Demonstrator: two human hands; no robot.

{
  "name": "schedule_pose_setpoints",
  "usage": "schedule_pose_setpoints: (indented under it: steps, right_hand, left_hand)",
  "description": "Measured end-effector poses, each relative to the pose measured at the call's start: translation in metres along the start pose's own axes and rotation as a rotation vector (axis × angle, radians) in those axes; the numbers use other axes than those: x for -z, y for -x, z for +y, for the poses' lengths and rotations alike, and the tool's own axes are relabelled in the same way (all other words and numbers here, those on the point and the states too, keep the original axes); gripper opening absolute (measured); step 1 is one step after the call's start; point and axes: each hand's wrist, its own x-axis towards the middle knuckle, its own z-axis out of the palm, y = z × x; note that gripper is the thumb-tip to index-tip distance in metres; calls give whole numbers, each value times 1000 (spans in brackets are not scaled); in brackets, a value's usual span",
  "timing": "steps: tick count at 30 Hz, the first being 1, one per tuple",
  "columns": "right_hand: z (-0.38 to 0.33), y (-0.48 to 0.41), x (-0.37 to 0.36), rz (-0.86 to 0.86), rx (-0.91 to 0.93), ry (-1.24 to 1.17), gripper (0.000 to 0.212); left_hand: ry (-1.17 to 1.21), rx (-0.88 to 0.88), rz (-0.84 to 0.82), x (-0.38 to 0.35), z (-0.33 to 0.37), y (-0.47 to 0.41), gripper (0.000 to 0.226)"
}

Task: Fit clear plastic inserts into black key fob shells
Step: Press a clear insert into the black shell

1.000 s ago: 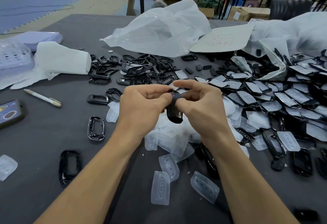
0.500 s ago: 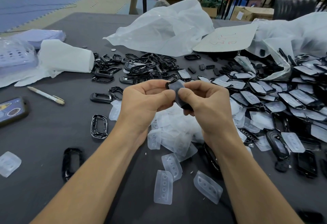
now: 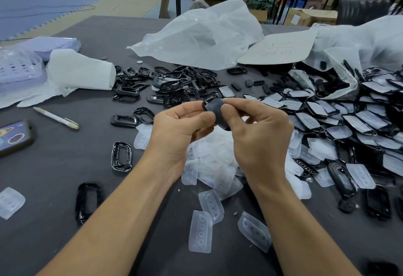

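A black key fob shell [image 3: 214,109] is held above the table between both hands, its face towards me filled by a cloudy insert. My left hand [image 3: 181,129] pinches its left edge with thumb and fingers. My right hand [image 3: 255,136] grips its right side, thumb on the front face. Under the hands lies a heap of clear plastic inserts [image 3: 213,162], with loose ones [image 3: 200,232] nearer me. Empty black shells [image 3: 170,85] are piled behind the hands. Fitted shells [image 3: 340,118] cover the table at the right.
A white paper roll [image 3: 80,72], a pen [image 3: 56,118] and a phone [image 3: 13,138] lie at the left on the dark table [image 3: 50,177]. Single black frames [image 3: 121,155] lie at front left. Crumpled plastic bags [image 3: 200,35] sit at the back.
The shell went from hanging edge-on and low between my hands to held higher with its flat face turned towards me. Both hands rose slightly with it.
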Motion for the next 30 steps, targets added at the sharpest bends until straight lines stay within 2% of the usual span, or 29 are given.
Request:
schedule_pose_setpoints:
  steps: [2, 4, 6, 12, 16, 19, 22, 25, 30]
  right_hand:
    - [0, 0, 0, 3, 35, 42, 14]
    - [0, -3, 0, -23, -16, -4, 15]
    - [2, -6, 1, -75, -94, -78, 15]
    - [3, -9, 3, -220, -118, -90, 28]
    - [1, -8, 3, -245, -25, -32, 26]
    - [-2, -7, 4, -239, 45, -7, 19]
    - [-2, -8, 6, -251, 22, -75, 17]
    - [-1, -11, 9, -300, -5, -101, 15]
    - [0, -15, 14, -337, 34, 26, 17]
  left_hand:
    - [-14, 5, -3, 0, 0, 0, 46]
    - [-25, 12, -3, 1, -1, -1, 50]
    - [-21, 17, 5, 2, -2, -1, 48]
    - [-47, 42, 1, 5, -4, -2, 44]
    - [-73, 78, -41, 8, -3, -4, 57]
    - [-87, 109, -105, 9, -4, -4, 46]
    - [-100, 125, -156, 11, -3, -5, 34]
    - [-133, 131, -179, 12, -2, -5, 35]
    - [-208, 157, -234, 15, 0, -3, 24]
